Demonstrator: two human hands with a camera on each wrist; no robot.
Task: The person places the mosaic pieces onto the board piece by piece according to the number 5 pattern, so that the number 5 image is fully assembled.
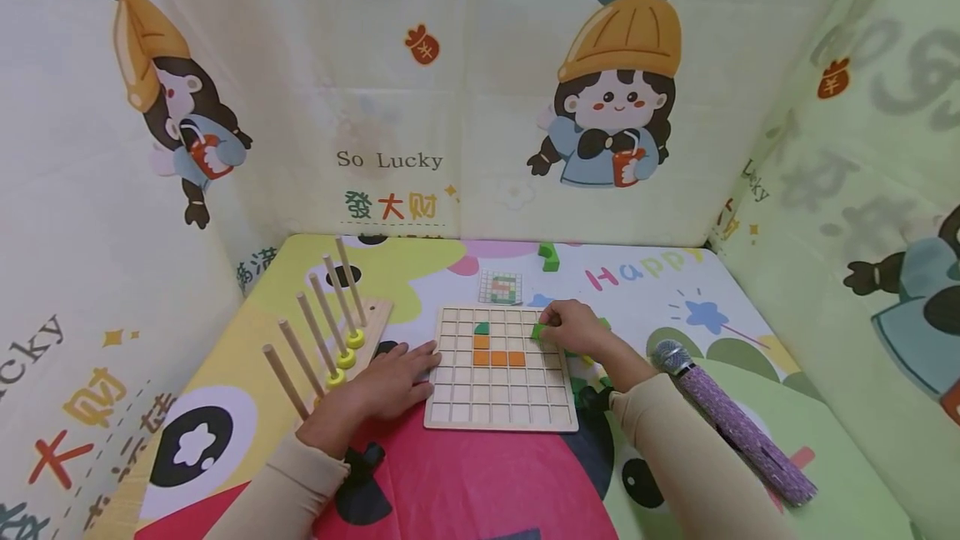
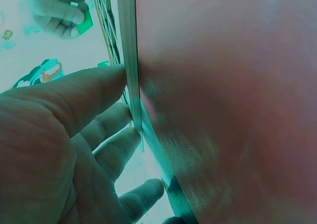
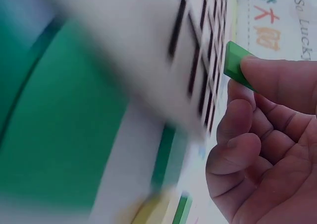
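Note:
A wooden grid board (image 1: 457, 394) lies in the middle of the table. Several orange square pieces (image 1: 498, 358) form an L shape in its cells, with a green piece (image 1: 482, 328) that has a curved edge just above them. My left hand (image 1: 390, 382) rests at the board's left side, its extended fingers (image 2: 114, 149) touching the edge in the left wrist view. Over the board's upper right part, my right hand (image 1: 577, 327) pinches a small green block (image 3: 235, 63) between thumb and forefinger. The other fingers of that hand are curled.
Left of the board stands a wooden rack (image 1: 378, 319) of upright pegs with yellow rings (image 1: 355, 338). A patterned grid card (image 1: 501, 287) lies behind the board, and green blocks (image 1: 549, 257) farther back. More green and yellow blocks lie right of it, near a purple microphone (image 1: 735, 423).

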